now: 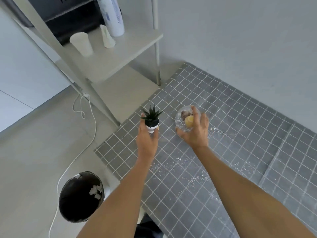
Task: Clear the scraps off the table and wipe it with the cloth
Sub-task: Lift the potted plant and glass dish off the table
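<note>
A grey checked cloth covers the table [240,134], and fine white scraps [192,170] are scattered across its middle. My left hand [147,140] grips a small potted plant [151,120] with dark spiky leaves in a white and black pot, near the table's left edge. My right hand [195,133] wraps around a clear glass bowl [181,117] that holds a yellowish round piece and something brownish. Both items are at or just above the table top; I cannot tell which. No wiping cloth is in view.
A black-lined waste bin [80,196] with white scraps inside stands on the floor at the left. A white shelf unit [120,52] behind the table's corner carries a paper cup [82,43] and a white bottle [113,14]. A white cable [85,127] runs over the floor.
</note>
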Demonstrator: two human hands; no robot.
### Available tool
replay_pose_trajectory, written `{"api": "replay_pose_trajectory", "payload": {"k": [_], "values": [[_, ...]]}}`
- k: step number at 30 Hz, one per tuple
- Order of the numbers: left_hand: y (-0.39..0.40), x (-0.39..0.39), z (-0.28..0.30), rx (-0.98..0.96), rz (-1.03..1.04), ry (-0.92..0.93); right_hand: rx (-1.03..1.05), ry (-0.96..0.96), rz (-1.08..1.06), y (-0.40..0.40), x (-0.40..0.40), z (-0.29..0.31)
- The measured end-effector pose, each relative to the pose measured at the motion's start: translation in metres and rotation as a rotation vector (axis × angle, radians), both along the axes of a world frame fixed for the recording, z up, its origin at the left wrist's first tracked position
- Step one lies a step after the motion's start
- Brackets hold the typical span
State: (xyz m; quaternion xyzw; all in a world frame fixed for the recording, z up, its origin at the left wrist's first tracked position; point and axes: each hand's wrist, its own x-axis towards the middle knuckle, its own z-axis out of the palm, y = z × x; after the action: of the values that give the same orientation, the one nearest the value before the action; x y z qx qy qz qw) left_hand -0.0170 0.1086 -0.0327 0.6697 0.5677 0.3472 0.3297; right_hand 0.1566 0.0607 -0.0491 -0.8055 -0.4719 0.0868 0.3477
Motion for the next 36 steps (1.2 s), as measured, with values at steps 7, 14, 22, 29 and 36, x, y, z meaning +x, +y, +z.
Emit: {"api": "replay_pose_trajectory", "payload": {"k": [7,14,22,29,36], "values": [[0.024,0.022,-0.020,-0.018,0.012,-0.006,-0.039,0.003,0.033,0.063,0.016,-0.012],[0.041,0.046,-0.027,-0.034,0.008,0.027,-0.045,0.030,0.035,0.095,0.038,-0.022],[0.040,0.047,-0.032,-0.059,-0.002,0.059,-0.127,0.007,0.091,0.084,0.039,-0.019],[0.043,0.035,-0.027,-0.045,-0.114,0.128,-0.329,-0.063,0.147,0.076,0.043,-0.003],[0.043,0.012,-0.012,-0.142,-0.191,0.230,-0.503,-0.187,0.108,0.055,0.043,0.031]]}}
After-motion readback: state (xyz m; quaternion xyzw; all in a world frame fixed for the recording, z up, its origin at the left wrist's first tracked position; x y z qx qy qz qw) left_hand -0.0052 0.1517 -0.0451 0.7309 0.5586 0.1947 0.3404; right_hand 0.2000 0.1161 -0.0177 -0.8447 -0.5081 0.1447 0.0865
